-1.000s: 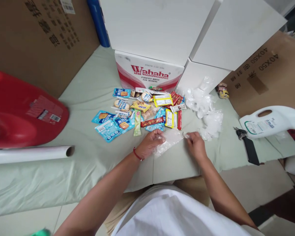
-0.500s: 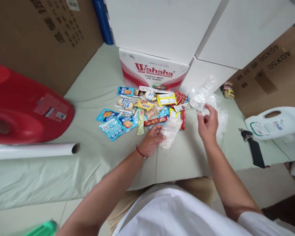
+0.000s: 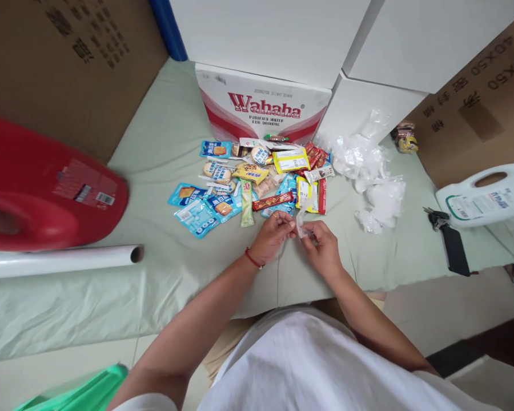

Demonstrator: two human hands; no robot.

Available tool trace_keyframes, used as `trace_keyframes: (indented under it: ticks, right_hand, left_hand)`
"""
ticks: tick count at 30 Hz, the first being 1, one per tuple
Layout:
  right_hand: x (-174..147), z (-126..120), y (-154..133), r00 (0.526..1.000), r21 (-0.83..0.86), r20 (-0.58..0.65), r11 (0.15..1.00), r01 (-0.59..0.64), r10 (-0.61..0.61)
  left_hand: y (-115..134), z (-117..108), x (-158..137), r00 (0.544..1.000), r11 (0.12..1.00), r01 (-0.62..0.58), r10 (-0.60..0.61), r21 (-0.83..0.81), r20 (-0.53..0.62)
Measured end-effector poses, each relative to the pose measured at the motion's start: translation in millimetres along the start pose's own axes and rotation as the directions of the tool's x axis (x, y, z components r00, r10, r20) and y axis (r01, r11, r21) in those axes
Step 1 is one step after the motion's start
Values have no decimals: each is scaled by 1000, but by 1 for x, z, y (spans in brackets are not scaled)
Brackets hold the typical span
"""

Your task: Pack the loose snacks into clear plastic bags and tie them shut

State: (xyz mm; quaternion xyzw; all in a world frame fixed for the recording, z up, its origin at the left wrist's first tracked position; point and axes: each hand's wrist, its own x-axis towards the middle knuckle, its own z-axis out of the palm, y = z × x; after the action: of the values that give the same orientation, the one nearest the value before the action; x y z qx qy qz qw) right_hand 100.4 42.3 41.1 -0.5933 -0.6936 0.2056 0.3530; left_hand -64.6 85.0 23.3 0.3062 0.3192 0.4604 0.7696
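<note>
Left fingers [image 3: 285, 218] and right fingers [image 3: 314, 227] tight on clear bag [image 3: 301, 221]

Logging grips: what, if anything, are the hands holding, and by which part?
A clear plastic bag, pinched at its near end by the right hand; whether the left hand grips it is unclear.

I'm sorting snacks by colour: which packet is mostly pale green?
The slim packet between the leftmost blue packets and the long red bar: it alone looks mostly pale green, its neighbours blue and red.
</note>
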Motion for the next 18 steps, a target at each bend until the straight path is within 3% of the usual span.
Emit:
trace_keyframes:
  ticks: [5,9,13,18]
  right_hand:
    - [-7,-4,0,995,-79,59,994,80,-76]
    - [-9,-8,-4,994,109,104,994,31,-43]
    - [-6,-14,-3,1000,149,21,989,7,-10]
    - [-3,-22,2,979,278,-34,943,-184,201]
  left_hand:
    - [-6,-4,2,999,986,-47,45,158,16]
    - [-11,-10,6,996,973,-85,91,216,-19]
    - [-10,-12,6,995,972,-92,99,216,-22]
    - [-12,-11,7,995,977,-83,93,196,-42]
